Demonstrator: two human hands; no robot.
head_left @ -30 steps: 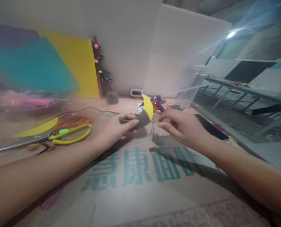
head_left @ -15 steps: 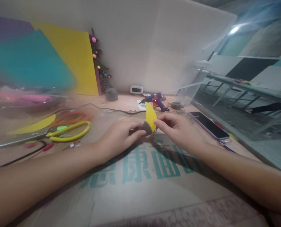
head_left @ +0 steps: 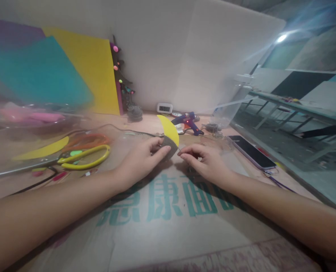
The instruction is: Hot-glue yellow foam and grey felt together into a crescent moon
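Note:
My left hand (head_left: 144, 158) grips a craft piece (head_left: 168, 136) made of a yellow crescent above a grey part, held upright over a cardboard sheet (head_left: 170, 223) with green printed characters. My right hand (head_left: 204, 160) sits just right of the piece, thumb and fingers pinched together at its lower edge. What the pinch holds is too small to make out.
Yellow and orange scissors (head_left: 84, 153) and a yellow crescent offcut (head_left: 43, 151) lie at the left. A blue glue gun (head_left: 187, 121), a small white clock (head_left: 164, 108), a phone (head_left: 251, 151), coloured sheets (head_left: 40, 75) against the wall and a cable are around.
The craft piece has tilted back and moved slightly left and up. My right hand dropped from the yellow part to the piece's lower edge, still pinched.

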